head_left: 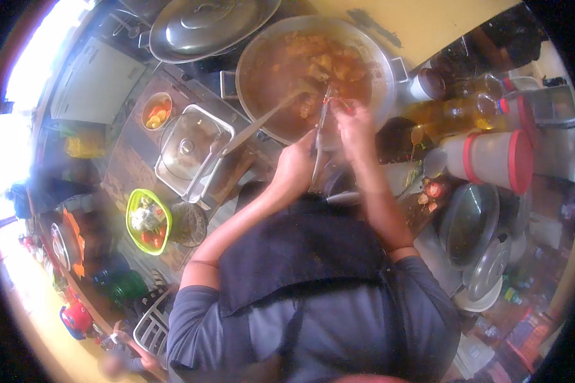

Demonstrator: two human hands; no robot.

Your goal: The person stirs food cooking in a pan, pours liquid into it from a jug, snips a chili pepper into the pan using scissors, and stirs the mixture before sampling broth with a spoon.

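Note:
A wide metal pot (391, 70) holds reddish-brown stew (281, 70) with chunks in it. At the pot's near edge, my left hand (294, 165) is closed around a long, narrow silver utensil (320, 142), whose exact kind I cannot make out. The utensil stands nearly upright in the view, its upper end over the stew. My right hand (354, 124) is beside that upper end, fingers pinched around something small and reddish that is blurred. A long-handled ladle (262, 122) leans across the pot's left rim, its head in the stew.
Left of the pot stand a lidded metal tray (227, 127), a small bowl of cut fruit or vegetables (157, 120) and a yellow-green basket (131, 233). A large lid (201, 29) lies behind. Oil bottles (460, 110) and red-lidded containers (489, 156) crowd the right. Another person's arm (145, 359) shows lower left.

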